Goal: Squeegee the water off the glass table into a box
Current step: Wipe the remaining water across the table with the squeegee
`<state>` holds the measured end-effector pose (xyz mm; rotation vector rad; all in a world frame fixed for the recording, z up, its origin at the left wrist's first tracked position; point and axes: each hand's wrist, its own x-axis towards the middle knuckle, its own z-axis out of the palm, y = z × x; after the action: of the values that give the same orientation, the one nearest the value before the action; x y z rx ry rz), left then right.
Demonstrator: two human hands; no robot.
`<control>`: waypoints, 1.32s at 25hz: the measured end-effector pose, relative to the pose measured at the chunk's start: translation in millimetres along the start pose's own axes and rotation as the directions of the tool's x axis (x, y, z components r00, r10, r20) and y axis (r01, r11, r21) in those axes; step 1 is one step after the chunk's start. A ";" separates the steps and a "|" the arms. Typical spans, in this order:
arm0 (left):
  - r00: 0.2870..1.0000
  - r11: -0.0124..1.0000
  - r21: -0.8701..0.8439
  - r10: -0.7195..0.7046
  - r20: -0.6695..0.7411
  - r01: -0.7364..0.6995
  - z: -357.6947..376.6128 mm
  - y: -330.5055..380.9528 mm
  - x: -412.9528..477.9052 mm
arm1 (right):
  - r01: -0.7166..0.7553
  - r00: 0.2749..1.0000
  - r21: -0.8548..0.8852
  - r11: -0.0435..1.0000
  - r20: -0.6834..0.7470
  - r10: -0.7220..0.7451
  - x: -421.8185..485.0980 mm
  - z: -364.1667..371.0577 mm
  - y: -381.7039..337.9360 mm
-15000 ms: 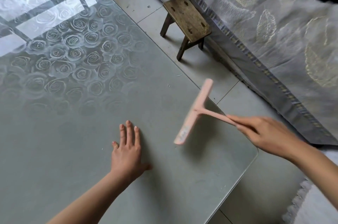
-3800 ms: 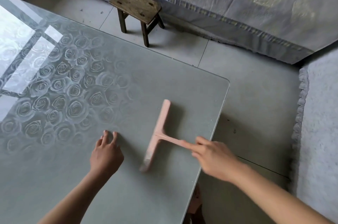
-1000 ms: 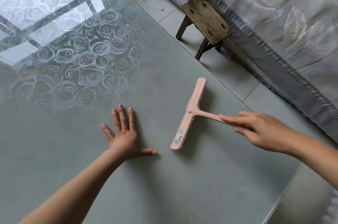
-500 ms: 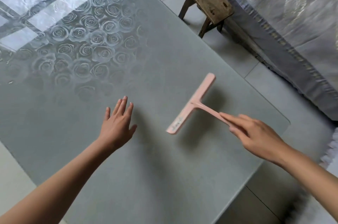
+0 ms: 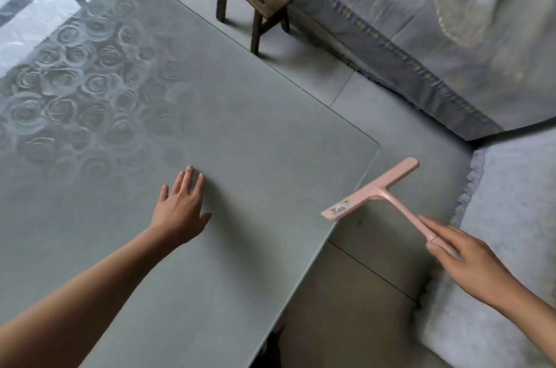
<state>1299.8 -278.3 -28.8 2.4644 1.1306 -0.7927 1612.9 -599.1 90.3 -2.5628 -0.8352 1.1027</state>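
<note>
Left hand (image 5: 180, 208) lies flat, fingers straight, on glass table (image 5: 240, 127), probably bracing; right hand (image 5: 469, 259) pinches the pink squeegee (image 5: 373, 190) by its handle end, blade in air just past the table edge, over floor (image 5: 376, 292); no box in view.

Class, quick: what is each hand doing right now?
Left hand: open, flat on the table.
Right hand: holds the squeegee handle.

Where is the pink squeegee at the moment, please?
The pink squeegee is on the right of the head view, held by its handle in the right hand. Its blade is just past the glass table's right edge, mostly over the floor.
</note>
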 end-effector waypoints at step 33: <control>0.999 0.942 -0.333 0.030 -0.025 -0.036 -35.8 20.6 -22.5 | -0.240 0.928 0.585 0.774 -0.095 0.360 -15.6 201.1 -203.1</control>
<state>1316.2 -287.2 14.4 2.2058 1.1231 -0.5176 1375.2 -446.3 44.8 -2.2681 -0.0106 0.9554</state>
